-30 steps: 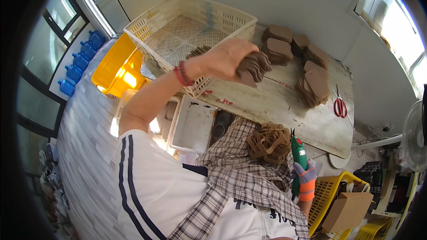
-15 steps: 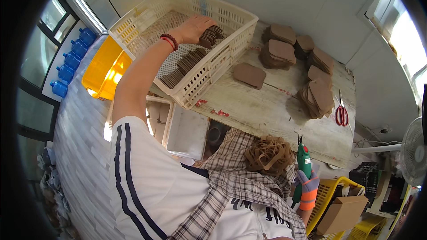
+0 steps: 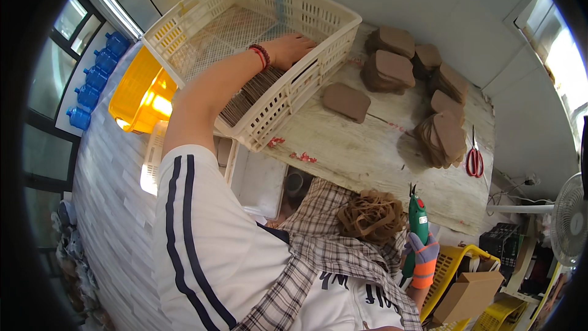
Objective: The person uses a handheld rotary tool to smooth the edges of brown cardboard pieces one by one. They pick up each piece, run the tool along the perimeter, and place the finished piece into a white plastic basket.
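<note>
My left hand (image 3: 293, 51) reaches into the cream plastic crate (image 3: 275, 113), its fingers over the far end of a row of brown rounded pieces (image 3: 248, 97) stood on edge. The pieces under my palm are mostly hidden, and so is my thumb. Low on the right, my right hand (image 3: 422, 256), in a purple and orange glove, is closed round green electric scissors (image 3: 419, 220) with a small dark blade pointing up. A tangle of brown strip offcuts (image 3: 372, 216) lies on the plaid cloth (image 3: 318, 208) over my lap.
Several stacks of brown pieces (image 3: 387, 72) stand on the worn table (image 3: 380, 147), with a single flatter pile (image 3: 346, 102) nearer the crate. Red-handled scissors (image 3: 474, 160) lie at the right edge. A yellow tub (image 3: 138, 95) is at left, a fan (image 3: 568, 217) at right.
My left hand has moved right and lower in the crate, bringing its brown pieces to the row's far end. The right hand keeps its hold on the electric scissors.
</note>
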A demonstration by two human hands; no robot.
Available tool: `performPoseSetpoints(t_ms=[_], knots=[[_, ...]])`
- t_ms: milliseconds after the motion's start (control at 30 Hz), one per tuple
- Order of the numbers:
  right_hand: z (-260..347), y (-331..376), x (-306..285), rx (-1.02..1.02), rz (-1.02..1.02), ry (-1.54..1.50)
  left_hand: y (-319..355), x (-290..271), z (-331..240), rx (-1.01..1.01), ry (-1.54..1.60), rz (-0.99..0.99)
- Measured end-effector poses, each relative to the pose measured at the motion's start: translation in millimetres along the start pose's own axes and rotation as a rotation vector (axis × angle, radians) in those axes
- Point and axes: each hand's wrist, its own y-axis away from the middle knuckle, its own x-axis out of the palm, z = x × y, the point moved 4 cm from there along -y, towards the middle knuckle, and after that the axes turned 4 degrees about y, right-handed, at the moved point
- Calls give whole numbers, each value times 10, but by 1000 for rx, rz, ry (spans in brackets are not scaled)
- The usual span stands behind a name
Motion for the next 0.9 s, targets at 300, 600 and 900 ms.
performPoseSetpoints(t_ms=[300,600,900], knots=[[-40,15,-23,25,5,-22,142,160,186,-200,266,100],[-31,19,-29,-3,-1,15,188,142,180,-279,386,141],[16,39,-28,-6,11,31,988,68,385,-1027,1220,-184]])
